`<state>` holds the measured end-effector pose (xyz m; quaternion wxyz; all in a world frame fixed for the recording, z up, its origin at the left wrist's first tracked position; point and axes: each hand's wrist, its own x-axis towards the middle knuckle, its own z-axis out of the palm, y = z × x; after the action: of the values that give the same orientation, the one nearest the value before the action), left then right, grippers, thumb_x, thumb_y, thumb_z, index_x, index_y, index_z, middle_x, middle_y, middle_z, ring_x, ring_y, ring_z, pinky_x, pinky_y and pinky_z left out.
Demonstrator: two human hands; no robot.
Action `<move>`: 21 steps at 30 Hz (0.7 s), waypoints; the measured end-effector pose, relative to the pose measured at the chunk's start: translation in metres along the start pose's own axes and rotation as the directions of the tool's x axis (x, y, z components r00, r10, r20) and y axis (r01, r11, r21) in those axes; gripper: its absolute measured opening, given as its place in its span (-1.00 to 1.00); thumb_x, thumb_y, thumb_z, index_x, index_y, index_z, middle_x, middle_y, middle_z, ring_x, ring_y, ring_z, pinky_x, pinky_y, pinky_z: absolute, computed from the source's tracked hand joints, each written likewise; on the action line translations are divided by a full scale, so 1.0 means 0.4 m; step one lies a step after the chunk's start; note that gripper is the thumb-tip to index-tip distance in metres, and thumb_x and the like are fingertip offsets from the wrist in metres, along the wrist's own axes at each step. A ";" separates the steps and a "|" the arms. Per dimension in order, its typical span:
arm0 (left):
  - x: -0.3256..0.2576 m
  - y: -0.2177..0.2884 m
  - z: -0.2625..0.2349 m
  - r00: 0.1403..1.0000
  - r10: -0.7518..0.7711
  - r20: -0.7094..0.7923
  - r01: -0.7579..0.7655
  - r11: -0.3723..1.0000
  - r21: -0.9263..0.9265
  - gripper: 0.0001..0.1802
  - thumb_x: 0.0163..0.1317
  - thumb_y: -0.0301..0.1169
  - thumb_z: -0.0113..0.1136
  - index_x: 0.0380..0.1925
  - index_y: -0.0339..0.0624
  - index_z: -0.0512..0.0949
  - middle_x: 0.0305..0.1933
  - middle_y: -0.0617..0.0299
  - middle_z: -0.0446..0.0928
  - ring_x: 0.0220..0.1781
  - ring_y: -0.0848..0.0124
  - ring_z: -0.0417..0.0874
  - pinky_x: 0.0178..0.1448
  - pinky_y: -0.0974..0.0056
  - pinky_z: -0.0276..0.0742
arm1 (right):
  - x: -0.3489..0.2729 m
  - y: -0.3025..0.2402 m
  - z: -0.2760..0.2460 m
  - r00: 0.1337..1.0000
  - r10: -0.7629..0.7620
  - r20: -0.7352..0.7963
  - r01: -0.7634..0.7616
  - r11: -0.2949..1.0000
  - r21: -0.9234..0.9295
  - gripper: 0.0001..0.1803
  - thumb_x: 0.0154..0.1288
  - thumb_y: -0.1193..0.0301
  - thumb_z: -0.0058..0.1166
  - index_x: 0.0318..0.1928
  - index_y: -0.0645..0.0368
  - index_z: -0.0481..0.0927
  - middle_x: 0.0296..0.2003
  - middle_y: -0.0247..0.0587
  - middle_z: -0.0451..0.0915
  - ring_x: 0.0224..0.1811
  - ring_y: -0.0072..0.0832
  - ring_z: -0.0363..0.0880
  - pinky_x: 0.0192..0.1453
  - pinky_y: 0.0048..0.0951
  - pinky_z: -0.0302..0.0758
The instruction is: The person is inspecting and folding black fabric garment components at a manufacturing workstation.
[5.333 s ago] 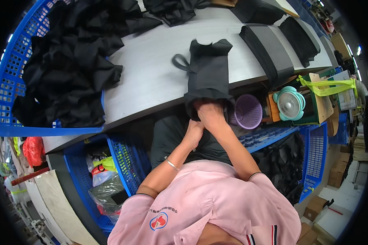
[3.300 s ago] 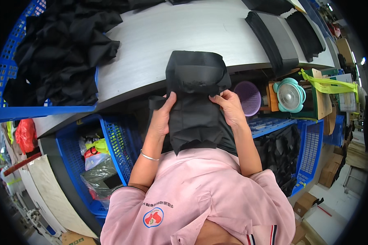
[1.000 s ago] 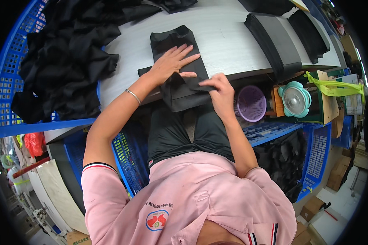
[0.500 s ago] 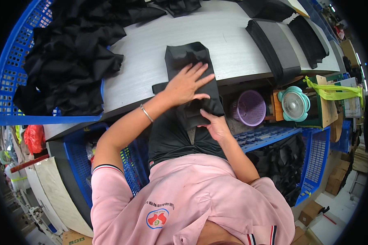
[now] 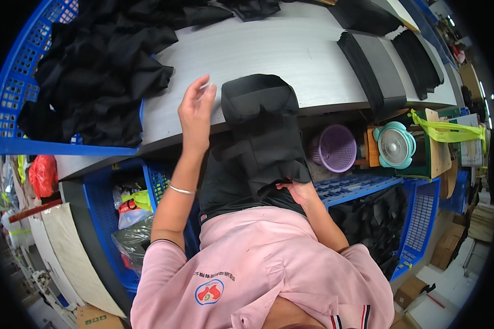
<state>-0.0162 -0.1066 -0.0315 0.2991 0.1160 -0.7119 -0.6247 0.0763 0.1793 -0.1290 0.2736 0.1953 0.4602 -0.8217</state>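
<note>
A black folded garment (image 5: 258, 107) lies over the front edge of the grey table (image 5: 269, 52), its lower part hanging down toward my lap. My right hand (image 5: 295, 190) grips the garment's hanging bottom edge below the table. My left hand (image 5: 196, 107) is lifted just left of the garment, with its fingertips pinched on a small white scrap (image 5: 203, 86). A thin bracelet sits on my left wrist.
A blue crate (image 5: 13, 93) heaped with black garments fills the table's left. Folded black and grey stacks (image 5: 370, 66) lie at the right. Under the table are a purple basket (image 5: 335, 148), a teal fan (image 5: 395, 145) and blue crates (image 5: 422, 219) holding black pieces.
My left hand has lifted off the garment and moved left, now pinching a white scrap. My right hand has dropped to the garment's lower edge, and the garment hangs further over the table edge.
</note>
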 end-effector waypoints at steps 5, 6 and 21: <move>0.051 0.024 -0.013 0.696 -0.427 0.578 0.578 0.810 -0.098 -0.60 0.28 -0.20 0.40 -0.04 -0.28 0.65 -0.10 0.26 0.66 -0.06 0.55 0.62 0.01 0.37 0.54 | -0.014 0.018 -0.044 0.977 -0.088 0.193 0.090 0.996 -0.002 -0.86 0.32 0.41 0.13 -0.26 0.23 0.64 -0.40 -0.12 0.64 -0.42 -0.28 0.63 -0.33 -0.21 0.61; 0.044 0.033 -0.001 0.689 -0.472 0.551 0.600 0.797 -0.069 -0.67 0.26 -0.25 0.42 -0.19 -0.34 0.69 -0.27 0.28 0.69 -0.28 0.60 0.64 -0.18 0.45 0.56 | -0.022 0.012 -0.036 0.990 -0.067 0.122 0.072 0.996 -0.042 -0.91 0.26 0.41 0.17 -0.34 0.15 0.63 -0.44 -0.19 0.60 -0.44 -0.35 0.58 -0.35 -0.20 0.58; 0.053 -0.048 0.028 0.755 -0.413 0.510 0.489 0.872 -0.018 -0.71 0.26 -0.48 0.34 -0.05 -0.41 0.65 -0.22 0.22 0.69 -0.23 0.57 0.65 -0.14 0.45 0.59 | -0.011 0.008 -0.049 0.968 -0.127 -0.215 0.119 0.992 -0.048 -0.70 0.24 0.54 0.25 0.00 0.12 0.62 -0.15 -0.31 0.69 -0.18 -0.48 0.65 -0.23 -0.49 0.54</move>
<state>-0.0435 -0.1124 -0.0443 -0.0434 0.0994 -0.6655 -0.7385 0.0830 0.1961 -0.1381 0.1736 0.2503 0.5129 -0.8026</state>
